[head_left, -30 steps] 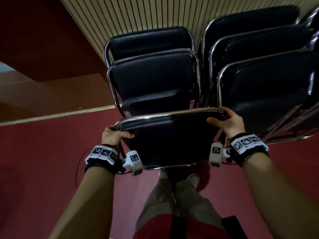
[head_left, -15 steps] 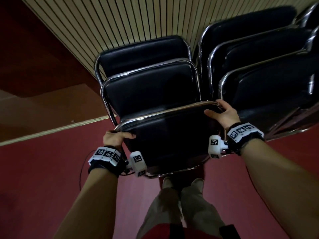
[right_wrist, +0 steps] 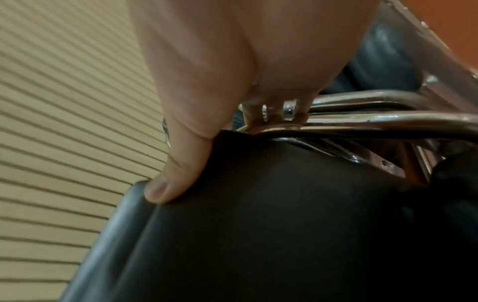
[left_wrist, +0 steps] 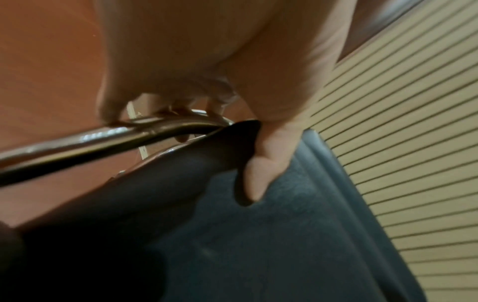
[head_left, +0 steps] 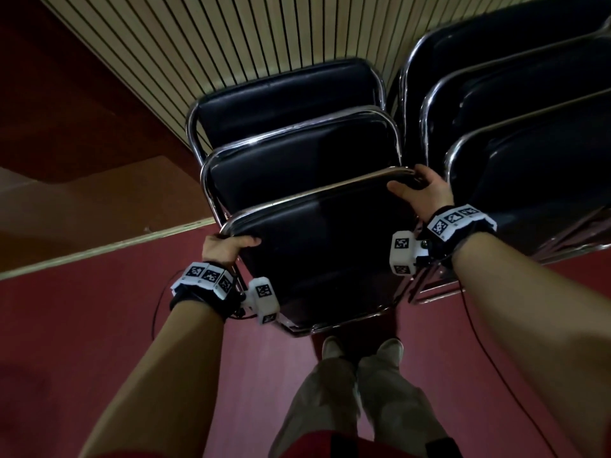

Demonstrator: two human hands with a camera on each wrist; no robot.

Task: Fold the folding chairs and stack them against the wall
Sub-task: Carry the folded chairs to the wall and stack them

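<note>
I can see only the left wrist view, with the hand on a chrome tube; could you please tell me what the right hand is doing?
Observer: The right hand grips the top right corner of the same folded chair, with its thumb on the black pad.
Operator: Thank you. What stands behind that chair?
Observer: Two more folded chairs, a nearer one and a rear one, lean in a stack toward the slatted wall.
Operator: Is there anything beside that stack?
Observer: Yes, a second stack of at least three folded chairs stands to its right.
</note>
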